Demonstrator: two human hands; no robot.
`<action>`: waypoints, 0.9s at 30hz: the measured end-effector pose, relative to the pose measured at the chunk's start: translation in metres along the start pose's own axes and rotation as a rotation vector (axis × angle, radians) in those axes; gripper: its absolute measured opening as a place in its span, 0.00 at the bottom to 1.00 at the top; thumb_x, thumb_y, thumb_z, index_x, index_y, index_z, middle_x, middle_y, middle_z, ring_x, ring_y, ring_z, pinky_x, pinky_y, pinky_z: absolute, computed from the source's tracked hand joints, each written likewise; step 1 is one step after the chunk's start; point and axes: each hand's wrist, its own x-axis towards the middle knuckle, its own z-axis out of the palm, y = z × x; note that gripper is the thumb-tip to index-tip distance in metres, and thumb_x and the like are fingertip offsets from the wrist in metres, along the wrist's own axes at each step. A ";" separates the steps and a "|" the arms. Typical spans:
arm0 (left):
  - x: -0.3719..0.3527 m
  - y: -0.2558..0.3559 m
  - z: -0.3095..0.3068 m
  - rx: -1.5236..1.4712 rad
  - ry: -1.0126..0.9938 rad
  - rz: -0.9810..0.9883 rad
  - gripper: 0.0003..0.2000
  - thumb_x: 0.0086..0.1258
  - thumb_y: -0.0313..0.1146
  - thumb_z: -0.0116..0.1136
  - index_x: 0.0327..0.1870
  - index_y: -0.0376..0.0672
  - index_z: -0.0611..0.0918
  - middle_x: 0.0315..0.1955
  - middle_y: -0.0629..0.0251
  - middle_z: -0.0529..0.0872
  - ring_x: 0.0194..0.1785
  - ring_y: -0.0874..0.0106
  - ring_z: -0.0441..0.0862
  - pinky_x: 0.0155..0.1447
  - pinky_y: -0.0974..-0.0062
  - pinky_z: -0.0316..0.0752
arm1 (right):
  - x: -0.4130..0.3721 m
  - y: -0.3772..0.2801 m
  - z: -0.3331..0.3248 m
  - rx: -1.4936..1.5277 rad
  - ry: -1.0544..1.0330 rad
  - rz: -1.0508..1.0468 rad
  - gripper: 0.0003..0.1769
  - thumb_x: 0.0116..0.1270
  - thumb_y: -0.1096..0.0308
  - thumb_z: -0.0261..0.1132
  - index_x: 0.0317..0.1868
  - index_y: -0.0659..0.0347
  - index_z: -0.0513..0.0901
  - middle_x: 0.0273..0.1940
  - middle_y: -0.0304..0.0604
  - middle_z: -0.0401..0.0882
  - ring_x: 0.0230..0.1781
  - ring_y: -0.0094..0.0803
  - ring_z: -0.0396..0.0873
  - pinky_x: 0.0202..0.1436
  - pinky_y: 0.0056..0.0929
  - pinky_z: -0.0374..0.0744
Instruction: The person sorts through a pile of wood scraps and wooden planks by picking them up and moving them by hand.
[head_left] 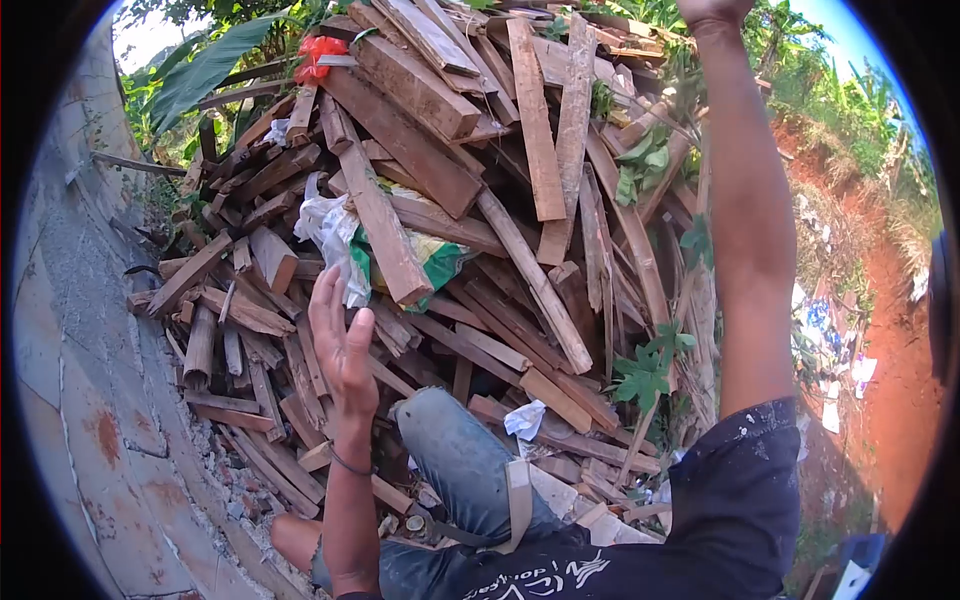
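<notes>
Concrete wall [70, 330] at left, red dirt bank [900, 330] at right, banana leaf [210, 65] behind.

the right hand [712, 10] is cut off at the top edge.

the wood pile [470, 180] is a tall, loose heap of weathered brown planks and offcuts, crossed at all angles. on the pile's left-middle face a thick, flat plank [385, 240] slants down to the right, its lower end cut square. a crumpled white plastic bag [328, 225] is draped over the boards on the same face of the pile and touches the plank's left edge. a green and yellow sack [440, 262] is wedged into the middle of the pile, partly under the plank's lower end. near the pile's top right, a long pale grey board [572, 110] leans almost upright against the heap.
</notes>
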 end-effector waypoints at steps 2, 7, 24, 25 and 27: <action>-0.013 -0.042 -0.064 0.182 0.044 -0.189 0.23 0.74 0.38 0.53 0.64 0.30 0.73 0.60 0.56 0.76 0.66 0.66 0.72 0.72 0.70 0.61 | -0.085 -0.003 0.028 -0.512 -0.304 -0.055 0.42 0.63 0.41 0.55 0.70 0.54 0.53 0.68 0.48 0.54 0.65 0.44 0.56 0.70 0.50 0.56; -0.076 -0.100 -0.229 0.643 0.091 -0.461 0.17 0.72 0.28 0.60 0.59 0.32 0.77 0.45 0.61 0.83 0.43 0.77 0.82 0.48 0.82 0.76 | -0.322 0.034 -0.072 -1.004 -1.160 0.488 0.33 0.59 0.56 0.75 0.62 0.61 0.79 0.56 0.47 0.83 0.51 0.36 0.84 0.60 0.36 0.80; -0.136 -0.073 -0.329 0.588 0.292 -0.729 0.22 0.74 0.35 0.56 0.65 0.35 0.73 0.54 0.54 0.82 0.55 0.63 0.84 0.57 0.72 0.78 | -0.717 0.097 -0.403 -1.819 -0.999 1.450 0.20 0.52 0.66 0.73 0.46 0.64 0.83 0.50 0.56 0.83 0.54 0.52 0.80 0.57 0.48 0.80; -0.138 -0.070 -0.332 0.589 0.279 -0.740 0.22 0.74 0.35 0.56 0.65 0.35 0.73 0.54 0.54 0.82 0.55 0.63 0.84 0.57 0.72 0.78 | -0.724 0.106 -0.399 -1.834 -1.061 1.427 0.20 0.52 0.66 0.72 0.47 0.63 0.83 0.50 0.55 0.83 0.54 0.51 0.81 0.56 0.47 0.80; -0.144 -0.068 -0.340 0.564 0.279 -0.731 0.22 0.74 0.34 0.55 0.66 0.35 0.71 0.55 0.52 0.81 0.55 0.61 0.83 0.59 0.71 0.78 | -0.752 0.127 -0.411 -1.865 -1.103 1.347 0.18 0.55 0.67 0.69 0.47 0.61 0.83 0.50 0.54 0.83 0.52 0.47 0.82 0.55 0.45 0.81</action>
